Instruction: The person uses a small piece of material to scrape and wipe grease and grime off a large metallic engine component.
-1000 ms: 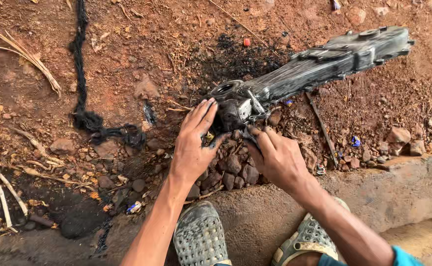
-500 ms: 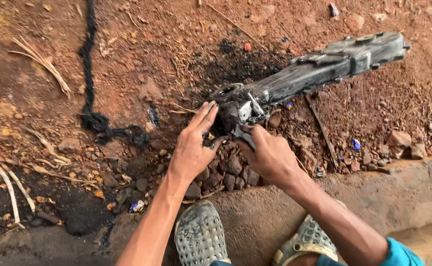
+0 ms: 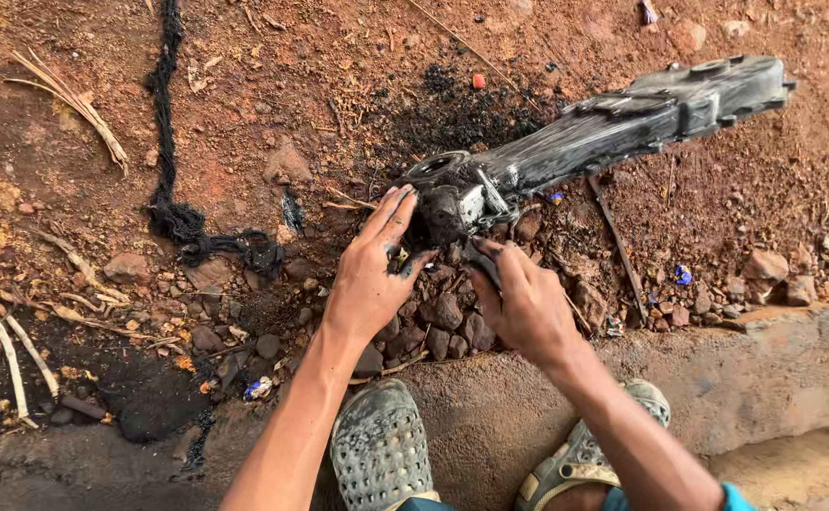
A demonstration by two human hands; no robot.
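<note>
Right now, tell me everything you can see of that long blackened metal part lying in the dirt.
The long blackened metal part looks charred and sooty, grey-black, like burnt machinery. It lies flat on the red dirt, running diagonally from upper right, where a wider ribbed end sits, down to a round ring-shaped end near the middle. Black ash surrounds it. The left hand touches its lower end with soot-stained fingers; the right hand works beside it, over a pile of stones.

A frayed black rope [image 3: 170, 180] trails down the red dirt ground [image 3: 291, 85] at left. Dry pale straw stalks [image 3: 74, 102] lie near the upper left corner. Two grey perforated clogs [image 3: 379, 454] rest on a concrete ledge [image 3: 765, 360]. A small red bead [image 3: 478, 81] sits near black ash [image 3: 452, 109].
</note>
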